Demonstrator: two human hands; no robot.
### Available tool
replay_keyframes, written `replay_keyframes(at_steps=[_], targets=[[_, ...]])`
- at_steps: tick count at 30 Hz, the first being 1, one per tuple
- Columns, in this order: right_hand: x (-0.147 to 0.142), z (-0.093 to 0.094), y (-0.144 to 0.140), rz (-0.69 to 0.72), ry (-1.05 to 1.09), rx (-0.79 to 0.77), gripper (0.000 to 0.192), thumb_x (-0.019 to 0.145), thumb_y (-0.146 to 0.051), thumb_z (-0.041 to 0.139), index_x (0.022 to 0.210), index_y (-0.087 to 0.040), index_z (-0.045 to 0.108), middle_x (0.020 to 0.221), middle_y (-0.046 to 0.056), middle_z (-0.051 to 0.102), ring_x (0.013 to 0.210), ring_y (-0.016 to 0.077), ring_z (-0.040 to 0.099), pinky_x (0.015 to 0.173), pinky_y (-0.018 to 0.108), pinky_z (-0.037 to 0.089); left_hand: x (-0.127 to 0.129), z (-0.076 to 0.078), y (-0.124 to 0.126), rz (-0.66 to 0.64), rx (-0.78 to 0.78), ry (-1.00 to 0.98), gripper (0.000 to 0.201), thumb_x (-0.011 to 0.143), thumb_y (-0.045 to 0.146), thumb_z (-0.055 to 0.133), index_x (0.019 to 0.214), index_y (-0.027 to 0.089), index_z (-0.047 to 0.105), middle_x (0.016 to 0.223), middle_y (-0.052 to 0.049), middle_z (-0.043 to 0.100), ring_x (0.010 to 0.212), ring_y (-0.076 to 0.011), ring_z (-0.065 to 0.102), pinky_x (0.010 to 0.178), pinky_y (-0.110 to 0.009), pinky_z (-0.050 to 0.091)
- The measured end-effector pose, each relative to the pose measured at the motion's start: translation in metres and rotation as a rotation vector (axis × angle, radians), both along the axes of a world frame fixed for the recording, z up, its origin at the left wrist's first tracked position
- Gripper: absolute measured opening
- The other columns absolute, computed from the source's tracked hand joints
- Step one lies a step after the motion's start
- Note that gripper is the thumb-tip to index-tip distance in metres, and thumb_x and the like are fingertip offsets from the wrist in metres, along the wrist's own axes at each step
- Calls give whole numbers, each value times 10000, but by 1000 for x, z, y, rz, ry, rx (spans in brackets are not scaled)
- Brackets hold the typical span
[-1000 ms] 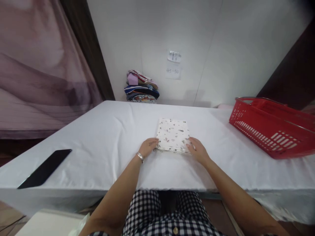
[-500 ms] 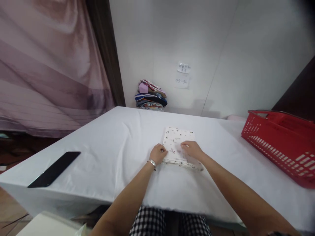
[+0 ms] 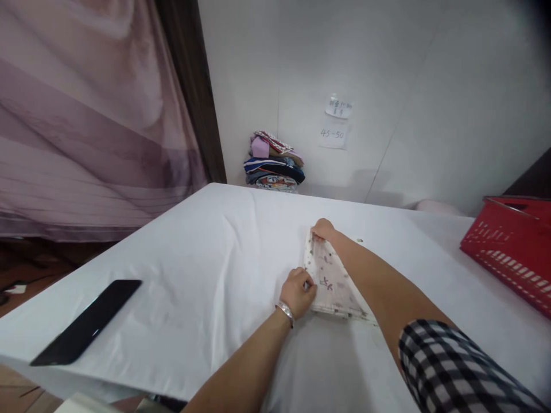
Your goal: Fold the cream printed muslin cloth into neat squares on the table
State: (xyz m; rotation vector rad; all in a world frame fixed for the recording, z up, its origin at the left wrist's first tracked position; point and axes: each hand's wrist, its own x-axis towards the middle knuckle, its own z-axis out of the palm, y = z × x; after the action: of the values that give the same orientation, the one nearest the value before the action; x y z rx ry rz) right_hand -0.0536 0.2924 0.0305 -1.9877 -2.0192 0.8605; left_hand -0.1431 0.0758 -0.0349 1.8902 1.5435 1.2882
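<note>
A folded white cloth with small printed figures point(image 3: 330, 282) lies flat on the white table point(image 3: 206, 252). My left hand point(image 3: 298, 292) pinches its near left corner, a metal bracelet on the wrist. My right hand point(image 3: 322, 229) reaches across the cloth and grips its far left corner, so my forearm hides much of the cloth's right side.
A black phone point(image 3: 86, 328) lies near the table's left front edge. A red plastic basket point(image 3: 512, 246) stands at the right. A stack of folded coloured clothes point(image 3: 274, 162) sits at the far edge against the wall, below two paper notes point(image 3: 334, 124). A pink curtain hangs left.
My right hand has moved from the cloth's near edge to its far left corner. My left hand has closed on the near left corner. The view has swung left.
</note>
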Motion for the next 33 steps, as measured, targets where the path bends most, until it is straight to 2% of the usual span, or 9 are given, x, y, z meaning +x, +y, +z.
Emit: replay_keyframes(at_steps=[4, 8, 15, 21, 25, 29, 33], targets=[[-6, -7, 14, 1, -72, -44, 104, 665, -149, 685, 703, -52, 690, 422, 73, 577, 478, 199, 622, 473, 227, 460, 2, -1, 0, 11, 6, 8, 167, 670, 45, 564, 605, 191, 516, 714, -4, 541, 776, -154, 490, 714, -266, 378], [-8, -9, 18, 6, -92, -65, 77, 655, -120, 675, 693, -55, 689, 405, 58, 561, 469, 196, 615, 466, 230, 456, 4, -2, 0, 21, 10, -1, 176, 656, 29, 556, 602, 191, 514, 719, -8, 542, 774, -154, 484, 709, -264, 380], [-7, 4, 20, 17, 3, -32, 102, 684, -89, 598, 606, -91, 663, 385, 25, 547, 389, 113, 531, 443, 180, 424, 5, -2, -1, 21, -32, -21, 165, 656, 44, 563, 609, 193, 512, 731, -11, 542, 788, -160, 481, 711, -266, 385], [-7, 0, 14, 25, 80, -22, 132, 668, -65, 601, 545, -112, 619, 377, 17, 543, 407, 125, 555, 437, 180, 430, 6, -3, 0, 26, -15, -7, 165, 653, 45, 564, 613, 194, 505, 727, -10, 538, 778, -159, 474, 713, -269, 384], [-7, 0, 8, 17, 138, 30, 95, 751, -100, 574, 684, -116, 640, 503, 16, 623, 479, 108, 602, 468, 153, 443, 6, -4, 0, 24, -21, -1, 165, 655, 46, 566, 612, 193, 505, 728, -11, 539, 780, -157, 476, 713, -267, 384], [-2, 3, 11, 9, 125, 105, 152, 847, -150, 495, 864, -146, 645, 653, 10, 680, 533, 75, 617, 496, 128, 434, 6, -3, 0, 18, -38, 0, 161, 664, 51, 565, 614, 194, 507, 734, -12, 544, 786, -157, 481, 715, -267, 386], [1, 5, 22, 28, -29, 97, 185, 823, -197, 543, 688, -123, 646, 507, 30, 613, 489, 111, 597, 475, 165, 405, 6, -2, -1, 19, -37, 5, 169, 663, 50, 562, 606, 196, 498, 724, -11, 539, 783, -160, 479, 715, -271, 386]])
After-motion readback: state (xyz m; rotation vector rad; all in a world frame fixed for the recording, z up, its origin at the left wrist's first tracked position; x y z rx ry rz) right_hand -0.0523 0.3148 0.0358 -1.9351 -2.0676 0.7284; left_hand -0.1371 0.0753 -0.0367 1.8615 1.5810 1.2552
